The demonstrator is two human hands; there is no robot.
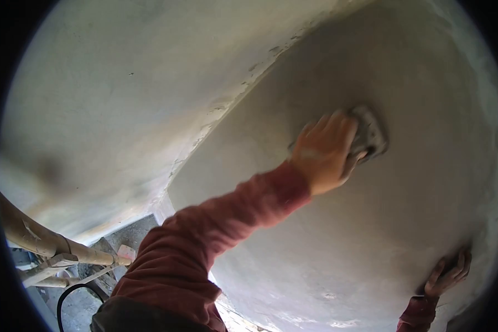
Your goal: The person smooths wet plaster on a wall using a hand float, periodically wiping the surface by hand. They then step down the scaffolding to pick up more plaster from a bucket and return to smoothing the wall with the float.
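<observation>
My left hand (pixel 323 152) is closed around a flat grey tool with a dark rim, which looks like a hand sander (pixel 372 133). The sander lies against the grey plastered wall (pixel 293 232), its outline smeared by motion. Most of its grip is hidden beneath my fingers. At the lower right, my right hand (pixel 448 274) rests on the same wall with its fingers stretched and somewhat apart, holding nothing. Both arms wear red sleeves.
A second pale surface (pixel 122 99) meets the wall along a rough, chipped seam (pixel 216 113). At lower left are a thick scaffold pole (pixel 44 238), a wooden piece (pixel 50 268) and a black cable (pixel 66 299), above a grey floor (pixel 83 307).
</observation>
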